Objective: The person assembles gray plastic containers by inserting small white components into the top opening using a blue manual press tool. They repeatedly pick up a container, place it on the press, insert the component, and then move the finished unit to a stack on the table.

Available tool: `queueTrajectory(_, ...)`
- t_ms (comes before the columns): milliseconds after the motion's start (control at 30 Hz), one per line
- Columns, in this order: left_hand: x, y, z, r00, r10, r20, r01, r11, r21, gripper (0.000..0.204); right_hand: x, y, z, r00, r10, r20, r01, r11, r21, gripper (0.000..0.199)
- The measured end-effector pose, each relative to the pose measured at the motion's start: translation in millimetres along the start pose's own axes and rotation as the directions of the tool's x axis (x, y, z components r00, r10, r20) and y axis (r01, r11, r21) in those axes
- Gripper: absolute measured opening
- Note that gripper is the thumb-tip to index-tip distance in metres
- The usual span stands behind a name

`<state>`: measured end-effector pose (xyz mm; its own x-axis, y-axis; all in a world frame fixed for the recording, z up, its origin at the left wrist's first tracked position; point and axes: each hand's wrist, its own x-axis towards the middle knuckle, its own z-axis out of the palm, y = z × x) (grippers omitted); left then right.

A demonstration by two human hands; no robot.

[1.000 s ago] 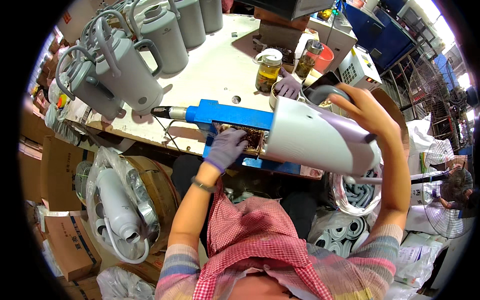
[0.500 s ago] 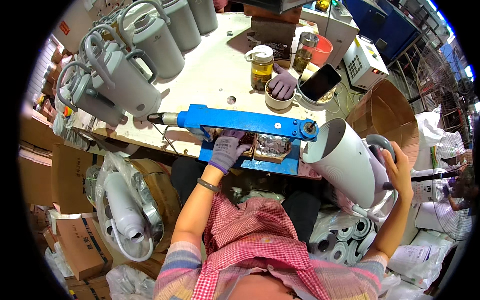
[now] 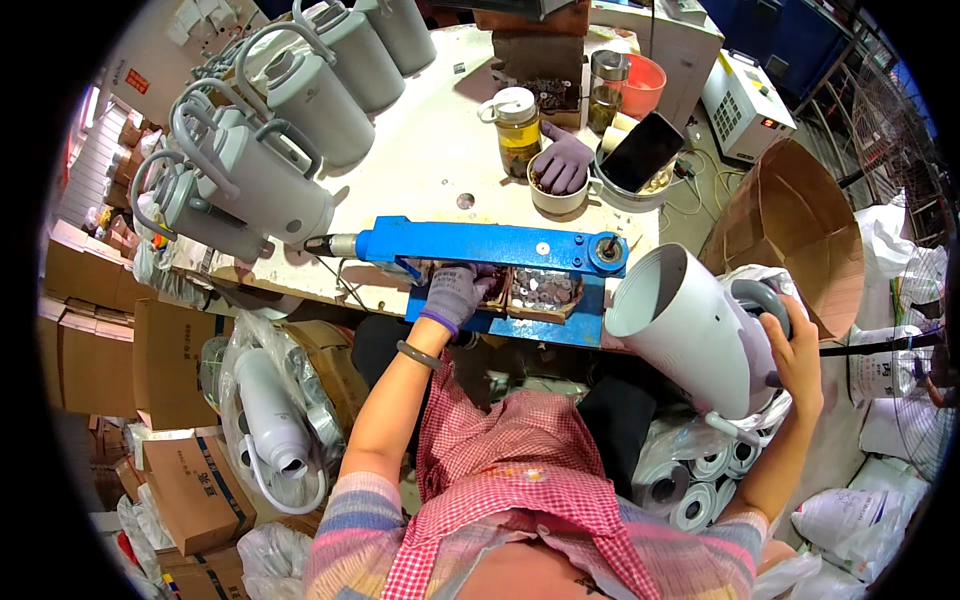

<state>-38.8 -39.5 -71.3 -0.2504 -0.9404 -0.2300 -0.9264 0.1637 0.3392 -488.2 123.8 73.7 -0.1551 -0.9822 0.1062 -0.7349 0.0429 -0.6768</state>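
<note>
My right hand (image 3: 792,345) is bare and closed around the dark grey handle (image 3: 760,296) of a light grey kettle shell (image 3: 690,325). This shell lies tilted, its wide open end beside the tip of a blue press arm (image 3: 480,243). My left hand (image 3: 455,292), in a grey-purple glove, reaches under the arm into a small parts tray (image 3: 494,303). Its fingers look curled, and their tips are partly hidden, so what they pinch cannot be made out. Beside it is a box of small silvery metal pieces (image 3: 542,288).
Grey kettles (image 3: 318,105) line the table's left side. Behind the press stand a yellow-filled jar (image 3: 517,130), a cup with a glove (image 3: 562,170) and a phone (image 3: 643,150). A cardboard box (image 3: 795,235) is at right; bagged kettle shells (image 3: 270,400) are at lower left.
My left hand's thumb has drawn in from a spread pose, with the hand still at the tray. The view has shifted slightly. My right hand keeps its hold on the kettle shell.
</note>
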Motion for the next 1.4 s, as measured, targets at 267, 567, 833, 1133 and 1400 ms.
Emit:
queueTrajectory(267,-20,-2,-7,0.903,0.172,-0.395,-0.129,0.983,0.132,0.02,-7,9,6,0.998,0.028,-0.053,-0.026,0.999,0.037,0.026)
queueTrajectory(567,-47,88,-83,0.796,0.406,-0.449,-0.554,0.787,-0.271,0.022,-10,16,11,0.997,0.073,-0.031,-0.072,0.997,0.033,0.027)
queueTrajectory(833,17,151,-99,0.712,0.667,-0.219,-0.701,0.667,-0.251,0.023,-15,22,8,0.99,0.136,-0.032,-0.133,0.988,0.073,0.03)
queueTrajectory(1133,25,171,-125,0.614,0.783,0.1,-0.783,0.59,0.197,0.023,-10,24,8,0.997,0.078,-0.008,-0.077,0.994,0.078,0.036)
queueTrajectory(1400,4,240,-137,0.718,0.469,0.514,-0.686,0.352,0.637,0.018,-6,20,10,0.998,0.063,0.018,-0.064,0.995,0.073,0.035)
